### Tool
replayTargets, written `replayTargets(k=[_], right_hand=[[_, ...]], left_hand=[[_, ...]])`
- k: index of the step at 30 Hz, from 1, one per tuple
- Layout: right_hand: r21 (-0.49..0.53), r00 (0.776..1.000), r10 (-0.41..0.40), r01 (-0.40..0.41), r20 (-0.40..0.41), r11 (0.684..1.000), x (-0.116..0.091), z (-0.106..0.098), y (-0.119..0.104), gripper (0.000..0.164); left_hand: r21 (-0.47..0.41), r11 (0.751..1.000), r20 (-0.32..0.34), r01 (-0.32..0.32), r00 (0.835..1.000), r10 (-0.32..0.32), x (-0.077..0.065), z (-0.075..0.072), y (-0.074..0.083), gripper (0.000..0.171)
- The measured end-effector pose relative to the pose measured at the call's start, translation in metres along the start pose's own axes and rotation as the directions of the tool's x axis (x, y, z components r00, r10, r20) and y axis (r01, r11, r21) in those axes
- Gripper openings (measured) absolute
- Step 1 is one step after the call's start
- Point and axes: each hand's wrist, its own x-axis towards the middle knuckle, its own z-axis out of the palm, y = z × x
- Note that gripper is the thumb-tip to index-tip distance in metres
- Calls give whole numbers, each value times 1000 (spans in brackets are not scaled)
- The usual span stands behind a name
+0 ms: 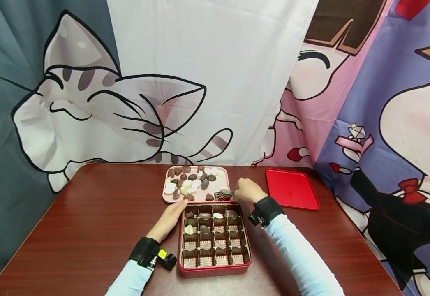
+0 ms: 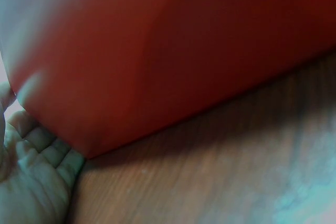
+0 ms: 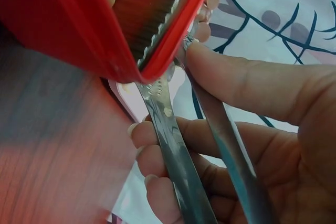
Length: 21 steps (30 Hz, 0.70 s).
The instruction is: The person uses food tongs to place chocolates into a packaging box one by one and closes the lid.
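1. The left hand (image 1: 170,218) reaches forward and holds the far left corner of the red box (image 1: 215,272), its fingers bent round it.
2. The right hand (image 1: 250,190) pinches the metal tongs (image 1: 224,195), thumb on one leg and fingers on the other.
3. Its arm slants in from the right, past the box, and the wrist is bent inward.
4. The two hands are apart.
5. The tongs' tips are over the pink tray (image 1: 167,196) of chocolates (image 1: 187,183), just behind the box.
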Motion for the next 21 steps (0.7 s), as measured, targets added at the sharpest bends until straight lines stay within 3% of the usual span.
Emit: replayTargets(k=[16, 21], right_hand=[[5, 1000, -21, 21, -10, 1000, 3, 4, 0, 44], [20, 1000, -18, 18, -13, 1000, 2, 2, 2, 33]], left_hand=[[-17, 1000, 11, 7, 1000, -6, 3, -1, -3, 56], [-20, 1000, 23, 17, 1000, -16, 1, -1, -2, 59]])
